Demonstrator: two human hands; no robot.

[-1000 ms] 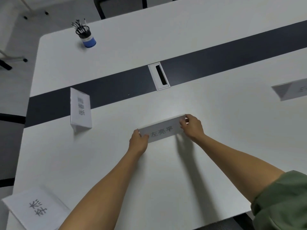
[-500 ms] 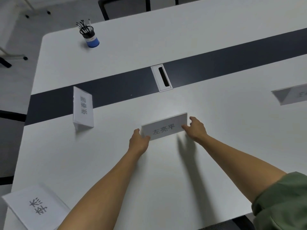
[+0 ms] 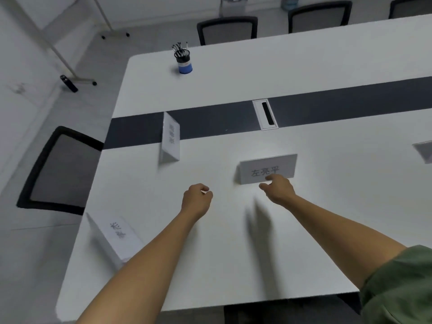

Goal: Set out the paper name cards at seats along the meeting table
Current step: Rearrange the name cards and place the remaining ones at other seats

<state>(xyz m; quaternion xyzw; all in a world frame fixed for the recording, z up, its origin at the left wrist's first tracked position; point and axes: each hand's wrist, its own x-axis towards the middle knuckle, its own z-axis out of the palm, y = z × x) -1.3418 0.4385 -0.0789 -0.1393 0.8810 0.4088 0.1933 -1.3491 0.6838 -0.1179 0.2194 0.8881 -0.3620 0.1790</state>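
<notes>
White table (image 3: 233, 253), dark centre strip (image 3: 210, 122), inset cable port (image 3: 266, 114). Black mesh chair (image 3: 58, 169) at left end, more chairs (image 3: 226, 29) along far side. Pale grey floor (image 3: 35, 242); wheeled stand base (image 3: 79, 78).

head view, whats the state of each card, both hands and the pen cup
middle name card, standing upright, print facing the camera, not gripped
left name card, standing upright, tent-folded
near-left name card, standing, tent-folded, print blurred
left hand, fingers curled, holding nothing
right hand, fingers relaxed, by the middle name card's lower edge, contact unclear
pen cup, upright, pens inside
</notes>
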